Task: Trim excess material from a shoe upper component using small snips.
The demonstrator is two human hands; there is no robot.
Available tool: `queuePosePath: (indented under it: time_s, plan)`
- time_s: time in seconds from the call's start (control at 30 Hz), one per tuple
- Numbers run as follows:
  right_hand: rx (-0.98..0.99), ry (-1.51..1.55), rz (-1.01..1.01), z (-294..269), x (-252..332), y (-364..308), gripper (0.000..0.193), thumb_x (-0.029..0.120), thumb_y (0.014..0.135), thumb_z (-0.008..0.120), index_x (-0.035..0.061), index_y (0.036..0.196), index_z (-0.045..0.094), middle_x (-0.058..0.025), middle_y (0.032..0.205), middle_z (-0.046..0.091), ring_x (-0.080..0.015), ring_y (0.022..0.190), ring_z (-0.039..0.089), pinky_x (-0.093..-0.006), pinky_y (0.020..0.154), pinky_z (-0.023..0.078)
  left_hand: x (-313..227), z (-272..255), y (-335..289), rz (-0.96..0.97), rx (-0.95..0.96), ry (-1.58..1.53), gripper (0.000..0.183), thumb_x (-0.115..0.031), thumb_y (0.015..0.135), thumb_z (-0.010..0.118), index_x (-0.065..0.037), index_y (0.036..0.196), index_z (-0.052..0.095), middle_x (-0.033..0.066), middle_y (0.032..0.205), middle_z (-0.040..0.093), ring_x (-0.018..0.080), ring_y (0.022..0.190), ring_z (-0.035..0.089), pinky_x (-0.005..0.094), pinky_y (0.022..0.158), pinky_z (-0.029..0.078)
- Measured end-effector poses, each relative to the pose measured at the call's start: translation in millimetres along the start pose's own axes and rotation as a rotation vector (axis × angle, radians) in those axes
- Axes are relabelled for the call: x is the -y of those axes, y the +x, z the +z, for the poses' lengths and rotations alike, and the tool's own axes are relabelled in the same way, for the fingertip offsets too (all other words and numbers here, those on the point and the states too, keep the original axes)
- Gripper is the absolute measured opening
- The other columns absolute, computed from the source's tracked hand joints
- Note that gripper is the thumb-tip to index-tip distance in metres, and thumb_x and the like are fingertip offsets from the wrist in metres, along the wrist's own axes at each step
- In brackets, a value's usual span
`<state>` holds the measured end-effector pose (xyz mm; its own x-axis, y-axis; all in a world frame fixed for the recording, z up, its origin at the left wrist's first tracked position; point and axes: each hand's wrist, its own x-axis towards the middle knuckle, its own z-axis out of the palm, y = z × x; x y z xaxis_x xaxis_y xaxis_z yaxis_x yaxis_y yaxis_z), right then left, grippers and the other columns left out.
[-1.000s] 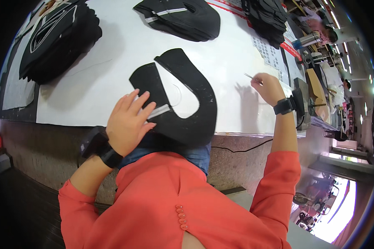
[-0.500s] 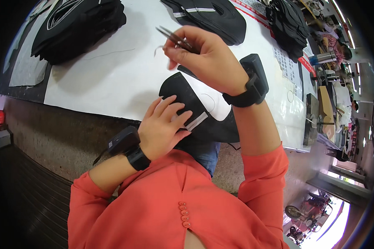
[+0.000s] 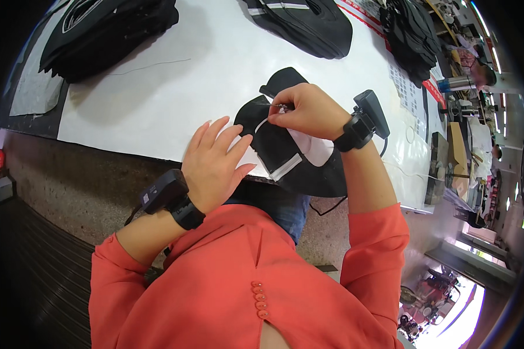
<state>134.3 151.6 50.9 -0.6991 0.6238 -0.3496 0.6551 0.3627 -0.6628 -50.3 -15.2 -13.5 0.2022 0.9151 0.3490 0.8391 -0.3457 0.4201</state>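
A black curved fabric piece point(image 3: 285, 145) with a white strip lies on the white table point(image 3: 215, 75) at its near edge. My left hand point(image 3: 215, 163) rests flat on the piece's left side, fingers spread. My right hand point(image 3: 305, 110) is closed over the middle of the piece, pinching a small metal tool, seemingly tweezers or snips point(image 3: 278, 106), whose tip touches the fabric. Both wrists carry black bands with small black devices.
Stacks of black fabric pieces lie at the far left point(image 3: 105, 32), far middle point(image 3: 308, 23) and far right point(image 3: 410, 41) of the table. A thin loose thread point(image 3: 151, 65) lies on the white surface. Cluttered workbenches stand to the right.
My right hand came back from the table's right side with the tool, rose, then dropped onto the black piece. My left hand stayed pressed on the fabric.
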Motion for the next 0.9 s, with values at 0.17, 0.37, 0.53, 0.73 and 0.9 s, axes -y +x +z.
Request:
queuePosePath:
  time_s: [0.17,0.37,0.53,0.73,0.9]
  plan:
    - [0.038,-0.015,-0.076,5.7,-0.2,5.2,0.02,0.018,0.085,0.073,-0.0007,0.092,0.075,-0.0087,0.076,0.071,-0.0138,0.07,0.064,-0.0281,0.068,0.051,0.9,0.4,-0.6,-0.002,-0.024,-0.015,0.049,-0.019,0.077,0.081,-0.004,0.12,0.063,0.0117,0.132,0.06,0.0359,0.131,0.052,0.0516,0.11,0.041]
    - [0.057,-0.042,-0.095,9.0,-0.7,7.2,0.023,0.022,0.079,0.072,0.0026,0.091,0.076,-0.0146,0.08,0.071,-0.0267,0.075,0.069,-0.0339,0.073,0.054,0.9,0.4,-0.7,-0.001,-0.03,-0.039,0.05,-0.017,0.077,0.081,-0.004,0.122,0.062,0.0124,0.132,0.06,0.0362,0.13,0.052,0.0511,0.11,0.041]
    - [0.084,-0.099,-0.09,10.1,3.0,6.5,0.021,0.019,0.083,0.073,-0.0003,0.092,0.075,-0.012,0.079,0.072,-0.0188,0.074,0.068,-0.0298,0.072,0.052,1.3,-0.7,0.8,0.032,-0.024,-0.012,0.052,-0.017,0.077,0.081,-0.008,0.125,0.066,0.0126,0.129,0.061,0.0358,0.129,0.053,0.0505,0.108,0.042]
    - [-0.042,-0.024,-0.123,5.9,-6.4,8.8,0.02,0.017,0.084,0.075,-0.0003,0.094,0.075,-0.01,0.078,0.071,-0.0165,0.072,0.067,-0.0295,0.071,0.052,-0.3,-4.8,4.6,0.032,-0.015,0.013,0.047,-0.016,0.076,0.081,-0.009,0.121,0.07,0.012,0.126,0.061,0.0354,0.126,0.054,0.0502,0.106,0.043]
    - [-0.166,-0.06,-0.076,3.6,-23.6,16.4,0.023,0.025,0.08,0.077,0.0044,0.092,0.076,-0.0139,0.083,0.073,-0.03,0.079,0.071,-0.0368,0.074,0.055,0.6,-4.6,10.9,0.046,-0.036,-0.012,0.039,-0.013,0.074,0.082,-0.007,0.112,0.072,0.0106,0.121,0.063,0.0343,0.122,0.056,0.0471,0.1,0.048]
